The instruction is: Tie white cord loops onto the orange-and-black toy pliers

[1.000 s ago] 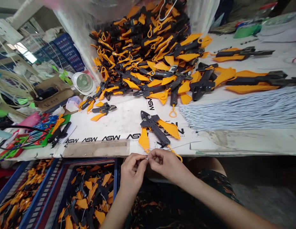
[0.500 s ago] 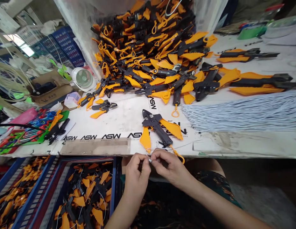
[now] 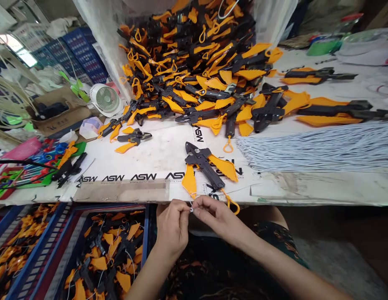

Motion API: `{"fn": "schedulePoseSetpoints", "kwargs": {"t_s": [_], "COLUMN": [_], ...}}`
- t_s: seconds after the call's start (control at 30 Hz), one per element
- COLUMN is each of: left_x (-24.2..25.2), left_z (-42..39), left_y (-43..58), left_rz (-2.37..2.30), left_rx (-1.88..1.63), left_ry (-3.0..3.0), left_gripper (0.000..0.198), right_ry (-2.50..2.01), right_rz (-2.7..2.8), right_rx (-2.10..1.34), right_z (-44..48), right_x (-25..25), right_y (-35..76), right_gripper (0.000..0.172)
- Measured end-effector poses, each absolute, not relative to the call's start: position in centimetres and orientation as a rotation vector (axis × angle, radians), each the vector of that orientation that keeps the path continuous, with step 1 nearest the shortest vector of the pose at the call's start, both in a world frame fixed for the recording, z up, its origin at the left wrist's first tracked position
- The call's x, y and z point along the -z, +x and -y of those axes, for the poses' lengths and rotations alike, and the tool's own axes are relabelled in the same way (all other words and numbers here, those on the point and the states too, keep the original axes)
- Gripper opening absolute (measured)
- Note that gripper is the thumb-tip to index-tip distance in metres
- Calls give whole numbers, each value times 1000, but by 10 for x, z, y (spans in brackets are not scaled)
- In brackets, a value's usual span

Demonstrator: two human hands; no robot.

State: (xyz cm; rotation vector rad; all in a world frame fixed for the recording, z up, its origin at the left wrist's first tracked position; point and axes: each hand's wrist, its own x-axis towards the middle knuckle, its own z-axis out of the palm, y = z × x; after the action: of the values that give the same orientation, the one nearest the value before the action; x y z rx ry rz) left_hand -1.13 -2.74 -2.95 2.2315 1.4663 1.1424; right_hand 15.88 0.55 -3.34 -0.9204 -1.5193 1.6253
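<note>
My left hand [image 3: 172, 225] and my right hand [image 3: 214, 216] meet just below the table's front edge, fingertips pinched together on a thin white string [image 3: 191, 209] that is barely visible. Right above them on the table lies one black-and-orange tool [image 3: 206, 166] with an orange loop at its near end. A big pile of the same tools [image 3: 197, 62] spills out of a clear plastic bag further back. A bundle of white strings [image 3: 319, 146] lies on the table to the right.
Blue crates [image 3: 97, 254] holding strung tools stand at the lower left under the table [image 3: 306, 187]. A small white fan [image 3: 106, 99], a cardboard box [image 3: 61, 114] and colourful clutter [image 3: 31, 166] sit at the left. More tools [image 3: 325, 108] lie at the right.
Both hands stay pinched together at the table edge, with only small finger shifts. The view has drifted slightly.
</note>
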Motion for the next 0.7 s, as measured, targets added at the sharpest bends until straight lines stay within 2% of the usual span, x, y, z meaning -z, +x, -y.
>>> {"fn": "schedulePoseSetpoints", "kwargs": {"t_s": [0.3,0.43,0.53,0.7], "left_x": [34,26,17,3], "left_z": [36,28,20,19], "left_y": [-15,-19,-20,-32], "left_rz": [-1534,-1436,-1381,-1260], "left_rx": [-1032,-968,-926,-792], "left_ry": [1914,2339,2712,2871], "left_gripper": [16,19,10,14], "right_ry": [-1001,-992,-959,-1032], "right_rz": [1580,1574,1571,1705], "right_rx": [-1490,-1499,-1479,-1362], "right_z": [-4,-3,-3,2], "right_x": [33,29,26,20], "right_y": [161,163,163,168], "right_gripper": [28,28,28,22]}}
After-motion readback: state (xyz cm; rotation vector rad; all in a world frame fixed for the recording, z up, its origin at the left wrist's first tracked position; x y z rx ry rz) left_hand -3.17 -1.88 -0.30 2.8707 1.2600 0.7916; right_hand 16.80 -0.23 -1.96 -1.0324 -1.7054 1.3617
